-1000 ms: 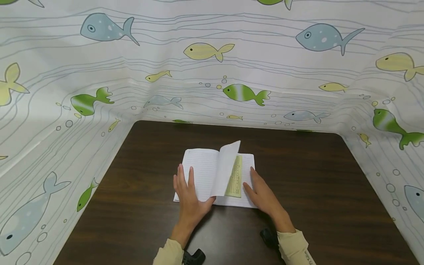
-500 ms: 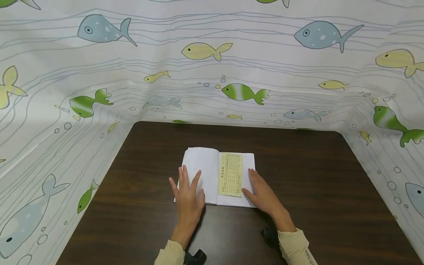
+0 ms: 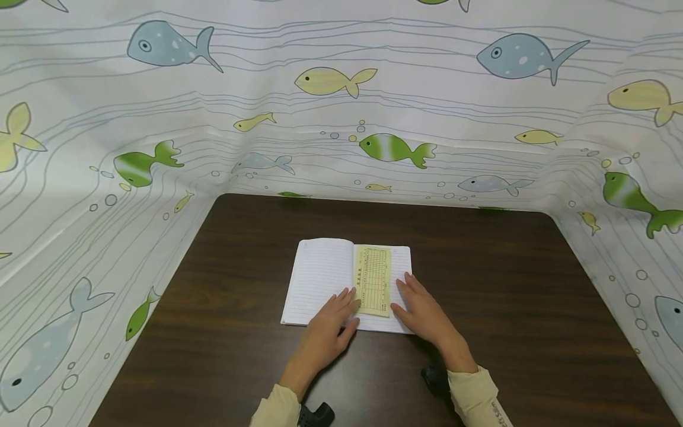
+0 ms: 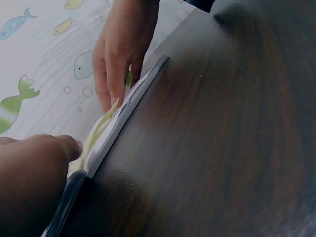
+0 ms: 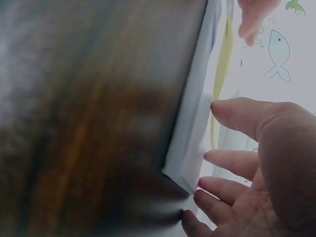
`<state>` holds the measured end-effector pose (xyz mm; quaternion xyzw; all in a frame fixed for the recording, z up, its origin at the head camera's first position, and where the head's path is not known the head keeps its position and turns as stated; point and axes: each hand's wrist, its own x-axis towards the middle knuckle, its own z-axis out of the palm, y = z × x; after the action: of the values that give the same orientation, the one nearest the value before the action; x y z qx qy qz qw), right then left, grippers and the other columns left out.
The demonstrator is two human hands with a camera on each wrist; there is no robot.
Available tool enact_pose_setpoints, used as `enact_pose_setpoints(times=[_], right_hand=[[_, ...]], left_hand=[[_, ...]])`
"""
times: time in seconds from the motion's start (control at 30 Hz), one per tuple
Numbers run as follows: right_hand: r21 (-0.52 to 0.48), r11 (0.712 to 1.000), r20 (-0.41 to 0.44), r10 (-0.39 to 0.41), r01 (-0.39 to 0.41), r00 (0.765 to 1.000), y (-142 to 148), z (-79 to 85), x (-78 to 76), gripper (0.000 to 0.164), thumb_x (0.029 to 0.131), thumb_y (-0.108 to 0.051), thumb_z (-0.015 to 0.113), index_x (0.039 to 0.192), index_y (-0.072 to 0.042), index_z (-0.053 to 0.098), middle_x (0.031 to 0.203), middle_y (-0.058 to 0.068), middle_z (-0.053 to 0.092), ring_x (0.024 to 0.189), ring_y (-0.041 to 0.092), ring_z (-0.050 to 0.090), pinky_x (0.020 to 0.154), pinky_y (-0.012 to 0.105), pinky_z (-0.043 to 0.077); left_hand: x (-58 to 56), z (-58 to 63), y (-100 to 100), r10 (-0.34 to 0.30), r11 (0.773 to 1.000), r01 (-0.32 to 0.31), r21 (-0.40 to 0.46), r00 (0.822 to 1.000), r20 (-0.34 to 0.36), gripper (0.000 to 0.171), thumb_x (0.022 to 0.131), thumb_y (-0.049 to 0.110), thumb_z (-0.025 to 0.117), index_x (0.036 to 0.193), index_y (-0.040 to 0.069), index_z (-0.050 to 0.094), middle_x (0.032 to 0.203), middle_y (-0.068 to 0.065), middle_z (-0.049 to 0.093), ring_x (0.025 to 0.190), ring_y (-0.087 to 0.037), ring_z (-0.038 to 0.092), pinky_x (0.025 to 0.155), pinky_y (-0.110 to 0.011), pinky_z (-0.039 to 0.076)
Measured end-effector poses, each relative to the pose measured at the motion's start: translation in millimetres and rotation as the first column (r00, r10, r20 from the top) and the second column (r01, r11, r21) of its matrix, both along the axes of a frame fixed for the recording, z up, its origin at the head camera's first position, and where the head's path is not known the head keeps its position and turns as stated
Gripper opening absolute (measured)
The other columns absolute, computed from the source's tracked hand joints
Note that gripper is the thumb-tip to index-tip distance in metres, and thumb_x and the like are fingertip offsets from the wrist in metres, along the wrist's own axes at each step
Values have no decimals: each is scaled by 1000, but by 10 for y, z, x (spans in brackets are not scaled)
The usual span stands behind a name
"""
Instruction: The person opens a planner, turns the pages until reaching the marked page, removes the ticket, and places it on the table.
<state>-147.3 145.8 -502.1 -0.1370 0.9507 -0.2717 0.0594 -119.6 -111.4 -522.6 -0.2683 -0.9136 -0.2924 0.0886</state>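
A lined notebook (image 3: 318,273) lies spread open on the dark table. On its right page, along the fold, is a yellow printed slip (image 3: 374,279) with a ruled grid. My left hand (image 3: 332,332) reaches over the near edge at the fold, its fingertips by the slip's lower left corner. The right hand (image 3: 427,314) rests its straight fingertips on the right page's outer part, thumb close to the slip. From the right wrist, those fingers (image 5: 229,160) touch the page edge. The left wrist view shows the slip's edge (image 4: 95,132) curving up slightly.
The brown wood-grain table (image 3: 224,284) surrounds the notebook. A white cloth printed with fish (image 3: 341,35) rises behind and on both sides. Beneath each wrist is a black camera mount, one by the left sleeve (image 3: 274,409).
A lifted page has been turned over to the left, uncovering the whole yellow slip. My left hand then moved from the left page rightward to the fold. The right hand stays nearly still.
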Motion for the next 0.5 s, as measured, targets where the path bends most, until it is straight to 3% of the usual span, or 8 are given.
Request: enact_pose_setpoints(times=[0.2, 0.33, 0.5], right_hand=[[2, 1000, -9, -12, 12, 1000, -41, 45, -20, 57, 102, -23, 63, 142, 15, 51, 154, 36, 40, 149, 46, 32, 119, 62, 27], [-16, 997, -22, -77, 77, 997, -104, 68, -49, 54, 102, -23, 64, 139, 16, 54, 149, 35, 48, 144, 47, 41, 118, 62, 31], [-86, 979, 21, -183, 184, 983, -196, 119, -107, 67, 101, -22, 64, 149, 18, 39, 152, 36, 44, 144, 47, 41, 116, 60, 35]], left_hand=[[32, -55, -13, 9, 999, -9, -49, 1000, 14, 53, 102, 28, 66, 147, 1, 56, 156, -14, 49, 147, -27, 44, 120, -43, 34], [38, -74, -7, 10, 997, -10, -72, 1000, 9, 58, 102, 29, 66, 149, -2, 52, 157, -17, 48, 148, -28, 42, 120, -44, 34], [47, -60, 15, 20, 996, -16, -92, 999, 37, 61, 103, 33, 64, 151, -1, 50, 158, -18, 45, 150, -27, 39, 121, -42, 33]])
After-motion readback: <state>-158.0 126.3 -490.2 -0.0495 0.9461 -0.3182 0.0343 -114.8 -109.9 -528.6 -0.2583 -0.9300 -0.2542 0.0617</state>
